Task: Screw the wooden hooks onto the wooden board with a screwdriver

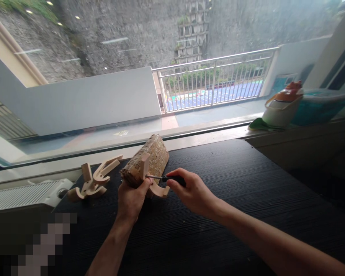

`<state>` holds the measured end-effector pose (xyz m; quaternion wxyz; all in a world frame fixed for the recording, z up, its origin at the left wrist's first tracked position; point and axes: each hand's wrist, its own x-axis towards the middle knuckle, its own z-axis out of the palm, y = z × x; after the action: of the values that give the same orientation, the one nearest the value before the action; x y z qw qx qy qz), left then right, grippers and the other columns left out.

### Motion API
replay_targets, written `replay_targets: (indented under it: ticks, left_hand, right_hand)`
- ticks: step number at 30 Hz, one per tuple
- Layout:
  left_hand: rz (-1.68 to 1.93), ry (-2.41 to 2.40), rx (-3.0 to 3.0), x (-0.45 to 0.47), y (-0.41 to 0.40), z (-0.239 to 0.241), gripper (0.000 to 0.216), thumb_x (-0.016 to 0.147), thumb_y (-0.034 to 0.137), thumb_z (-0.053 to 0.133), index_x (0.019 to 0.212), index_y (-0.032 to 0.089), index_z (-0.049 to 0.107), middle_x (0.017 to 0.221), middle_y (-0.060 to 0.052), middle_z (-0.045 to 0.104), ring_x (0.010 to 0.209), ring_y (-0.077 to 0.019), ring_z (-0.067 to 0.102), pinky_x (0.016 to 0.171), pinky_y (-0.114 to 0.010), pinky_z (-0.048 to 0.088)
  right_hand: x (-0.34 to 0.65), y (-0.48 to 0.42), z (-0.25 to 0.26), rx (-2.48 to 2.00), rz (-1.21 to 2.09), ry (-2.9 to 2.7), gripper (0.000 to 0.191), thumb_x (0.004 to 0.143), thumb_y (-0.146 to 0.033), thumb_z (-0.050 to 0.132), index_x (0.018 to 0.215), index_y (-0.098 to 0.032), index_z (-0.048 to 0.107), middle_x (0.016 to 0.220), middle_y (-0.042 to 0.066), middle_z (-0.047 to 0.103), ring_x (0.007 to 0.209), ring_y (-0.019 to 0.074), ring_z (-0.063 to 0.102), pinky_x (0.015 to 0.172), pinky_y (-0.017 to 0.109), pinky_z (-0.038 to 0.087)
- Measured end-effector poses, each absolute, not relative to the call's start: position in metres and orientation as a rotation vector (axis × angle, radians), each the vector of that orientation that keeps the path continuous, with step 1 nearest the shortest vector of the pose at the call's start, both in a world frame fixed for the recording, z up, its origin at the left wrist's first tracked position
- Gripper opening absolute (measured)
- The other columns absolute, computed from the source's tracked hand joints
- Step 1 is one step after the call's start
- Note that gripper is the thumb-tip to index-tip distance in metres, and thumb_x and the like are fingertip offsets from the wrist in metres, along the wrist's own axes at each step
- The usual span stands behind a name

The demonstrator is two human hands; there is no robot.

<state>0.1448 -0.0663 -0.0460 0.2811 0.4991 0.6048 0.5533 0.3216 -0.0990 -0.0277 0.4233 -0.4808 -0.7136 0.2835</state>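
A bark-covered piece of log [157, 157] lies tilted on the black table near the window. Against its near side sits a pale wooden hook [144, 165], with a curved lower arm and an upright upper one. My left hand [133, 199] grips the log and hook together from the left, thumb pressed at the hook's middle. In my right hand [191, 189] is a screwdriver [175, 179] with a dark handle, its thin shaft pointing left. The screwdriver's tip meets the hook beside my left thumb; any screw there is too small to make out.
More wooden hooks [87, 186] lie in a loose pile at the table's left edge, beside a white radiator [31, 194]. The black table [226, 172] meets the window sill. A bottle with an orange top [281, 107] and a teal bin [318, 107] stand at the right.
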Motion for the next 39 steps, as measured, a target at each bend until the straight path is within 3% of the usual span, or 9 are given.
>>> replay_targets:
  ticks: [4,12,15,18,23,26,31,35,39]
  left_hand:
    - [1.454,1.657,1.406,0.142,-0.065,-0.049,0.028,0.061,0.029,0.071,0.084,0.014,0.069,0.078,-0.005,0.074,0.075,-0.0227,0.070,0.066,-0.028,0.055]
    - [1.450,1.613,1.407,0.145,-0.063,-0.049,0.028,0.062,0.027,0.071,0.087,0.015,0.069,0.079,-0.003,0.074,0.074,-0.0216,0.070,0.064,-0.026,0.055]
    - [1.455,1.604,1.382,0.147,-0.064,-0.049,0.030,0.061,0.027,0.071,0.088,0.014,0.069,0.079,-0.003,0.074,0.074,-0.0217,0.069,0.063,-0.027,0.055]
    - [1.471,1.625,1.355,0.148,-0.065,-0.048,0.031,0.060,0.027,0.072,0.087,0.013,0.069,0.078,-0.004,0.074,0.073,-0.0225,0.069,0.062,-0.027,0.055]
    - [1.475,1.621,1.380,0.148,-0.066,-0.047,0.026,0.061,0.027,0.071,0.084,0.014,0.069,0.076,-0.004,0.074,0.073,-0.0214,0.070,0.064,-0.026,0.055]
    - [1.461,1.630,1.429,0.147,-0.066,-0.047,0.023,0.061,0.025,0.070,0.081,0.015,0.069,0.074,-0.002,0.074,0.071,-0.0208,0.069,0.063,-0.026,0.055]
    - [1.464,1.573,1.393,0.146,-0.064,-0.049,0.027,0.062,0.027,0.071,0.085,0.014,0.068,0.078,-0.003,0.073,0.072,-0.0208,0.069,0.062,-0.026,0.055]
    - [1.461,1.550,1.371,0.147,-0.064,-0.050,0.030,0.061,0.028,0.072,0.087,0.014,0.068,0.077,-0.003,0.073,0.071,-0.0207,0.068,0.061,-0.026,0.054]
    - [1.469,1.579,1.329,0.145,-0.063,-0.049,0.031,0.060,0.028,0.073,0.087,0.014,0.069,0.079,-0.004,0.074,0.074,-0.0214,0.069,0.063,-0.026,0.055]
  right_hand:
    - [0.321,-0.099,-0.024,-1.237,0.916,-1.713,0.026,0.085,-0.034,0.047,0.094,-0.016,0.064,0.078,0.002,0.066,0.065,0.0109,0.055,0.057,0.021,0.039]
    - [0.334,-0.103,-0.016,-1.105,-0.178,-2.248,0.024,0.089,-0.023,0.045,0.110,-0.024,0.057,0.082,0.002,0.060,0.070,0.0125,0.051,0.058,0.023,0.033]
    - [0.334,-0.101,-0.020,-1.019,-0.326,-2.279,0.028,0.091,-0.020,0.041,0.115,-0.025,0.056,0.081,0.002,0.058,0.068,0.0127,0.048,0.055,0.024,0.032]
    - [0.329,-0.100,-0.025,-1.055,-0.136,-2.203,0.027,0.090,-0.021,0.042,0.110,-0.022,0.060,0.079,0.003,0.060,0.069,0.0130,0.051,0.058,0.024,0.035]
    - [0.320,-0.097,-0.028,-1.204,0.754,-1.727,0.027,0.088,-0.031,0.045,0.099,-0.016,0.065,0.080,0.003,0.067,0.067,0.0114,0.057,0.060,0.021,0.041]
    - [0.320,-0.098,-0.024,-1.226,0.883,-1.693,0.027,0.086,-0.032,0.045,0.096,-0.017,0.066,0.083,0.003,0.068,0.074,0.0132,0.059,0.063,0.022,0.042]
    - [0.327,-0.104,-0.015,-1.269,0.394,-1.995,0.032,0.079,-0.022,0.053,0.112,-0.021,0.055,0.088,0.002,0.065,0.072,0.0128,0.056,0.063,0.023,0.039]
    - [0.334,-0.102,-0.014,-1.064,-0.151,-2.266,0.024,0.087,-0.015,0.044,0.107,-0.022,0.056,0.087,0.003,0.060,0.075,0.0128,0.051,0.060,0.022,0.035]
    - [0.335,-0.098,-0.019,-1.008,-0.259,-2.336,0.025,0.090,-0.017,0.041,0.111,-0.022,0.054,0.081,0.002,0.060,0.073,0.0136,0.051,0.056,0.024,0.033]
